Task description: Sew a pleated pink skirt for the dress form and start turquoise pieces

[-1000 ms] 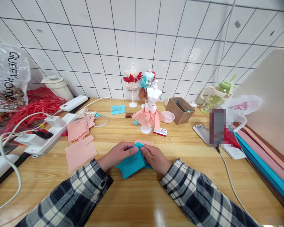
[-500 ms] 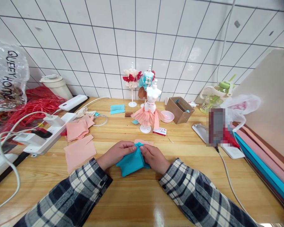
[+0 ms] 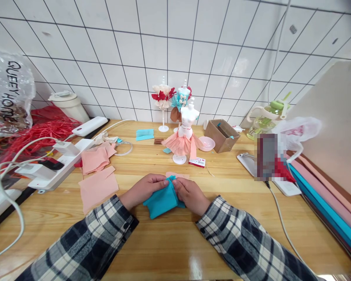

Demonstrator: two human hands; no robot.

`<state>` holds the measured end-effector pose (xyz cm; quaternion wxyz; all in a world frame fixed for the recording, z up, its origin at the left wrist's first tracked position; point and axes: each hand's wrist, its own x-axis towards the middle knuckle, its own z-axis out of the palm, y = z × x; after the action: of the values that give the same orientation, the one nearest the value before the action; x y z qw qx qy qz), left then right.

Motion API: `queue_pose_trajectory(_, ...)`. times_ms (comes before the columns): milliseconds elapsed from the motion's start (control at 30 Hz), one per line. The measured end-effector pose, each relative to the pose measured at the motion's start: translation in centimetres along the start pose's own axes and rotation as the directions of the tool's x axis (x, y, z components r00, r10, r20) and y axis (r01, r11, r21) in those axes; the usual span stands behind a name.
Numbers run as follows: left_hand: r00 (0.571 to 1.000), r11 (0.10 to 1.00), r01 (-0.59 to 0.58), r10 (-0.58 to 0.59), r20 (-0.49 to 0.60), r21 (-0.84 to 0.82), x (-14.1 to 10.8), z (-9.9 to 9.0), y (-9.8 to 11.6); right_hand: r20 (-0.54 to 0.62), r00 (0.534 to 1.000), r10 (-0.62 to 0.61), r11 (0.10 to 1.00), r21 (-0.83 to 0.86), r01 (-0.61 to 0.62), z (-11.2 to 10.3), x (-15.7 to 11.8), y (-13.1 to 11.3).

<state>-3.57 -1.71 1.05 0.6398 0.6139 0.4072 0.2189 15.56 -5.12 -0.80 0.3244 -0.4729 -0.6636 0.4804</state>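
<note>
Both my hands pinch a piece of teal crepe paper point(image 3: 163, 201) along its top edge, where it is gathered into small folds. My left hand point(image 3: 146, 189) grips it at the left of the gather, thumb on top. My right hand point(image 3: 190, 194) closes on the right side of the same gather. The paper's lower part hangs down and fans out to the left, close to the table. Behind it a piece of peach paper point(image 3: 177, 175) lies partly hidden. Beyond stands a small white mannequin point(image 3: 189, 117) wearing a peach skirt point(image 3: 183, 144).
Peach sheets point(image 3: 98, 189) lie left, near a power strip point(image 3: 61, 166) with cables. Two dressed mannequins, one with red trim point(image 3: 163, 95), stand by the tiled wall. A cardboard box point(image 3: 222, 135), a pink bowl point(image 3: 206, 143) and a small card point(image 3: 197, 162) sit behind. Paper rolls point(image 3: 324, 195) lie right.
Almost nothing differs. My fingers shift very slightly at the gathered top of the teal paper, and the view moves a little.
</note>
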Motion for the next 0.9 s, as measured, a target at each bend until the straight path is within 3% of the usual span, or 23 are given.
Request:
queue_pose_trajectory(233, 0.996, 0.995, 0.026, -0.033, -0.078, -0.091, -0.19, 0.14, 0.18, 0.056, 0.998, 0.038, 0.996, 0.078, -0.042, -0.25, -0.08, 0.37)
queue_pose_trajectory(567, 0.999, 0.997, -0.042, 0.04, 0.031, 0.063, 0.05, 0.12, -0.01, 0.039, 0.997, 0.06, 0.995, 0.082, -0.063, 0.11, -0.21, 0.3)
queue_pose_trajectory(900, 0.999, 0.992, -0.036, 0.031, 0.042, 0.119, 0.05, 0.16, 0.27, 0.045, 0.998, 0.054, 0.996, 0.073, -0.057, 0.2, -0.1, 0.39)
